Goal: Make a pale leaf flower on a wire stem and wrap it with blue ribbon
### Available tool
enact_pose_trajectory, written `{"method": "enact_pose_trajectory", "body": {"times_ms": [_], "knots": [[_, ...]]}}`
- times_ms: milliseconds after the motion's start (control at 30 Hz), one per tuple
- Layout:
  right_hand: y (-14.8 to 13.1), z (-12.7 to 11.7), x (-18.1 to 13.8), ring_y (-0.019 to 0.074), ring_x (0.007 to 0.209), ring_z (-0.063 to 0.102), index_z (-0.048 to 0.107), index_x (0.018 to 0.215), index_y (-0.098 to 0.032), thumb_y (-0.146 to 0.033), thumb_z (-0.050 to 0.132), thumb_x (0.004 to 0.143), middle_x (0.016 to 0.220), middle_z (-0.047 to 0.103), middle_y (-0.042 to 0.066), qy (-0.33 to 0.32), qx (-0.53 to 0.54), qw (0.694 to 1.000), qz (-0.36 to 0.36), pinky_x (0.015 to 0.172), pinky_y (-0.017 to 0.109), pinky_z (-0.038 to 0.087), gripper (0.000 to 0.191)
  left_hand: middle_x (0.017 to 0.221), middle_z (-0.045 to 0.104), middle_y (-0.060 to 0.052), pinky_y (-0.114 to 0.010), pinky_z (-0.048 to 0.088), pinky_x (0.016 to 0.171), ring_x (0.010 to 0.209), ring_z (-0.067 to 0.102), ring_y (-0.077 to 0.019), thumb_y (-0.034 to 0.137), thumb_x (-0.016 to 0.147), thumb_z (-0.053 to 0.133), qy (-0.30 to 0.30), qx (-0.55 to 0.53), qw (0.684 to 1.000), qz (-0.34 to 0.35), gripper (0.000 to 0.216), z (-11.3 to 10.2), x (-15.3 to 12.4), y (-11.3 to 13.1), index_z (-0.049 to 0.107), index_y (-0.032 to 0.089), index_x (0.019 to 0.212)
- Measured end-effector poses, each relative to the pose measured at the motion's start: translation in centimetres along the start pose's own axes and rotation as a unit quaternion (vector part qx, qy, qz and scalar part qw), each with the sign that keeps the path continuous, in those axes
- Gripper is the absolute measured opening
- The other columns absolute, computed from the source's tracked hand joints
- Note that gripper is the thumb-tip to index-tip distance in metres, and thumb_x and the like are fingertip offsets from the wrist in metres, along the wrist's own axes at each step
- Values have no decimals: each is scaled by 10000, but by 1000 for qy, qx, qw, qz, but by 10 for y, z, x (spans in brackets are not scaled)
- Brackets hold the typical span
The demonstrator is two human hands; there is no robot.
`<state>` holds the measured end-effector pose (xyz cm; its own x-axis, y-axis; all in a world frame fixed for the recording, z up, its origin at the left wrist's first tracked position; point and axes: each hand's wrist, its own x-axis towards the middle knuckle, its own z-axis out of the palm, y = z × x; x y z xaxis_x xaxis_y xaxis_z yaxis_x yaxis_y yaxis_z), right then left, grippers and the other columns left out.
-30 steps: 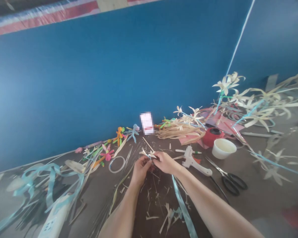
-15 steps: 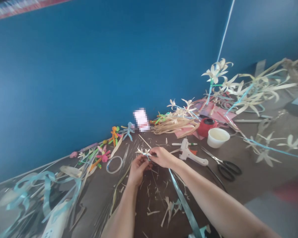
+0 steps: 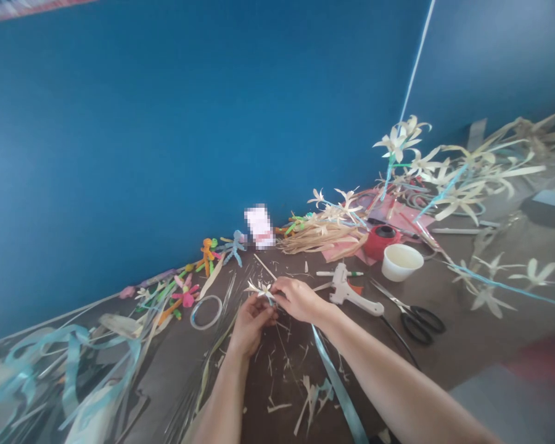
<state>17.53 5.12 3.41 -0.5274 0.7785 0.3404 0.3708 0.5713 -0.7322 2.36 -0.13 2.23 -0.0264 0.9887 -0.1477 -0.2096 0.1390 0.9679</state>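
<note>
Between my hands is a small cream-coloured flower [image 3: 258,288] with pointed petals, apparently made from dried leaf strips, and a bit of blue shows at its base. My left hand [image 3: 251,325] is closed around the flower's base from below. Against its right side, my right hand [image 3: 298,300] is closed with the thumb and fingers together at the flower; what exactly they pinch is hidden. A light blue ribbon [image 3: 340,382] runs from beneath my right wrist down towards the front edge. Leaf scraps [image 3: 312,394] litter the dark table below.
To the right lie a white glue gun [image 3: 351,293], black-handled scissors [image 3: 419,319], a cream bowl [image 3: 401,263] and a red round object [image 3: 382,242]. Finished flowers [image 3: 460,200] stand behind. At left are a tape roll [image 3: 206,312], pipe-cleaner figures [image 3: 207,256] and loose blue ribbon [image 3: 71,364].
The whole view has shifted slightly, putting the hands a little lower and further left in the picture. Both hands remain at the flower, which now shows slightly more tilted to the left.
</note>
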Motion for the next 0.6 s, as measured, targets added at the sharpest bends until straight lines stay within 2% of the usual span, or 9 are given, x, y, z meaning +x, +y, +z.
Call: {"method": "enact_pose_trajectory", "body": {"times_ms": [300, 600], "knots": [[3, -2, 1, 153, 840, 572, 591, 865, -178, -158, 474, 836, 872, 607, 46, -19, -40, 998, -45, 739, 238, 413, 122, 689, 551, 25, -182, 453, 492, 572, 571, -88, 186, 671, 687, -23, -19, 1000, -9, 253, -4, 1, -5, 541, 171, 877], [1, -6, -1, 151, 795, 585, 628, 855, -192, -176, 523, 785, 874, 613, 35, -25, -12, 999, -28, 710, 234, 416, 127, 681, 539, 26, -174, 452, 476, 554, 562, -81, 187, 668, 689, -32, -45, 998, -11, 273, -5, -1, -6, 539, 160, 894]]}}
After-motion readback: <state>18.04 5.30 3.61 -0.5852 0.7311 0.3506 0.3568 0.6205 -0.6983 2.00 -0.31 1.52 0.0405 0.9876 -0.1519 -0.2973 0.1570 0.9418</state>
